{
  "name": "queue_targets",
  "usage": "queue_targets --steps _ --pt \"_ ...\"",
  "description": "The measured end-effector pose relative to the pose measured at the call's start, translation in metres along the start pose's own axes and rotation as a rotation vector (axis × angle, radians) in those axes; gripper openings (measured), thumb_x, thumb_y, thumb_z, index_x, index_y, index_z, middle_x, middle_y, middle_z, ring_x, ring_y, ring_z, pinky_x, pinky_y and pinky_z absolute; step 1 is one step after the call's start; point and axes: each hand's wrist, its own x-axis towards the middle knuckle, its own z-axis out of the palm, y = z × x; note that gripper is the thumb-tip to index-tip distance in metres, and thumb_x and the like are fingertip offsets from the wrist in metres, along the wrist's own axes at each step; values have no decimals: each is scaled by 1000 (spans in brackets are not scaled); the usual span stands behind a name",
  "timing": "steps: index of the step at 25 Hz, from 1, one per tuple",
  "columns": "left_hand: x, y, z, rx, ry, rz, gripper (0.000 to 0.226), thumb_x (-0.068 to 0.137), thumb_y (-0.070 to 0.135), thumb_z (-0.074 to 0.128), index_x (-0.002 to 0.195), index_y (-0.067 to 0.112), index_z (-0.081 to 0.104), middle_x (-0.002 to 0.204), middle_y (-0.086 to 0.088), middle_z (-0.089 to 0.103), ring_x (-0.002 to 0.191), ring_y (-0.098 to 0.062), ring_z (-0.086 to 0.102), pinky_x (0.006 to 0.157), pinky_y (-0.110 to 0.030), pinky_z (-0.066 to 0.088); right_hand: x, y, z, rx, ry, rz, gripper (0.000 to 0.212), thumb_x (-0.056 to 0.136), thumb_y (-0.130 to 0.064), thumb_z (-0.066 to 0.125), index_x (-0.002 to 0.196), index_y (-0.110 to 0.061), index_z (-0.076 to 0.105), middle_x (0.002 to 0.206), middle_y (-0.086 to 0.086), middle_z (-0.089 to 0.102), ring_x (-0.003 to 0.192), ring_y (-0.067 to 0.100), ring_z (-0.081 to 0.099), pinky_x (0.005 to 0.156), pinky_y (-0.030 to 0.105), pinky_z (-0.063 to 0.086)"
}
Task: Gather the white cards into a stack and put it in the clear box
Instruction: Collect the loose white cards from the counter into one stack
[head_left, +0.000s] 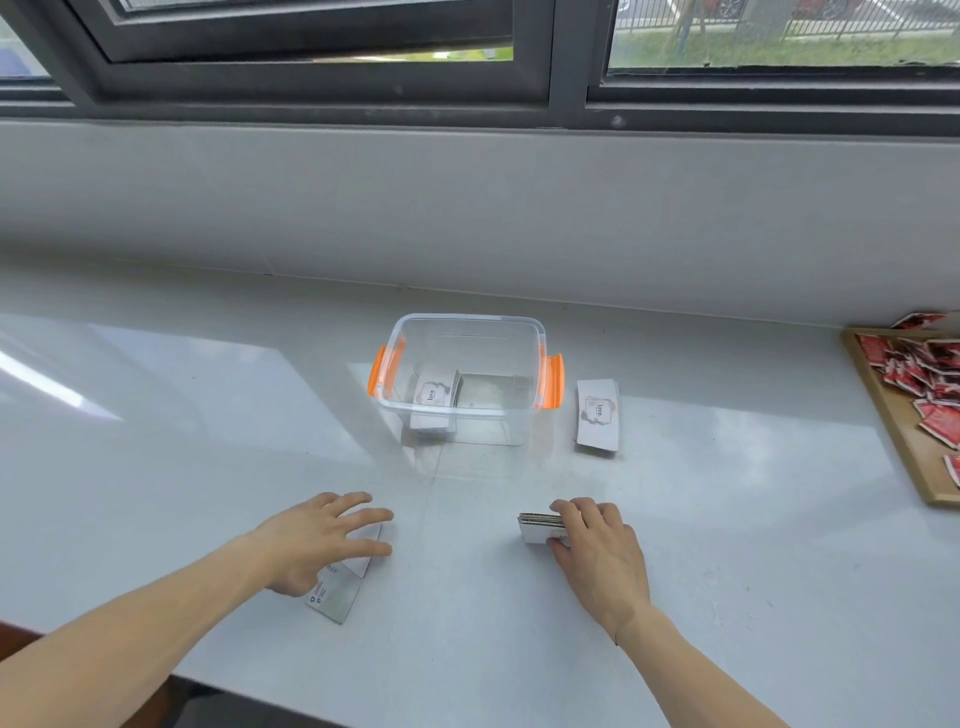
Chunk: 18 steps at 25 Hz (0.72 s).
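A clear box (519, 325) with orange side latches stands open in the middle of the white counter. One stack of white cards (435, 393) lies inside it at the left. A second stack of white cards (597, 413) lies on the counter just right of the box. My right hand (602, 545) grips a third stack of cards (537, 527) by its edges, resting it on the counter. My left hand (317, 535) lies flat, fingers spread, over loose white cards (335, 597) near the front edge.
A wooden tray (901, 431) holding several red packets sits at the far right. A grey wall and window frame run behind the counter. The counter's front edge passes under my forearms.
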Motion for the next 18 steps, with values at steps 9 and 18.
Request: queue_targets --steps 9,18 --pt "15 0 13 136 38 12 65 78 36 75 124 19 33 146 -1 28 144 -30 13 106 -43 33 -1 -2 -1 22 -31 14 33 88 -27 60 121 -24 55 117 -6 60 103 27 51 73 38 46" --pt "57 26 -30 -338 293 -291 9 100 25 39 108 22 42 108 1 53 95 -25 54 70 -34 36 -5 -2 -2 24 -33 10 47 86 -32 61 130 -25 48 127 -7 56 116 25 47 81 37 47"
